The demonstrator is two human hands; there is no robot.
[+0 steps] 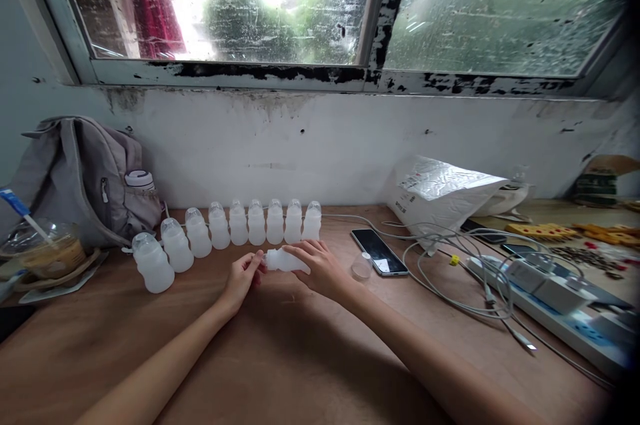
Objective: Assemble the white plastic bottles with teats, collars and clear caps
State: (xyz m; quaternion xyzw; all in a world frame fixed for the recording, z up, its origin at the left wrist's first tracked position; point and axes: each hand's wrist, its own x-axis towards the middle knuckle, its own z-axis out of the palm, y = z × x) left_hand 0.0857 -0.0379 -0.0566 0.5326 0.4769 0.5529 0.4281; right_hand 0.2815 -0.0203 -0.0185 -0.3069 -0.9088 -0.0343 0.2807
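Below window (300, 25), over brown table (250, 375): right hand (317, 266) grips bottle (280, 260), left hand (244, 275) seemingly too.

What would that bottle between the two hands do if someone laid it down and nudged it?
The bottle would probably roll, since its body looks rounded. It is likely light, as its cloudy walls look like plastic, though whether anything is inside is unclear.

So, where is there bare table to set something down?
Bare table lies left of the left arm, in front of the bottle row, and between that arm and the right arm. The right side is crowded: phone, clear cap, cables, power strip.
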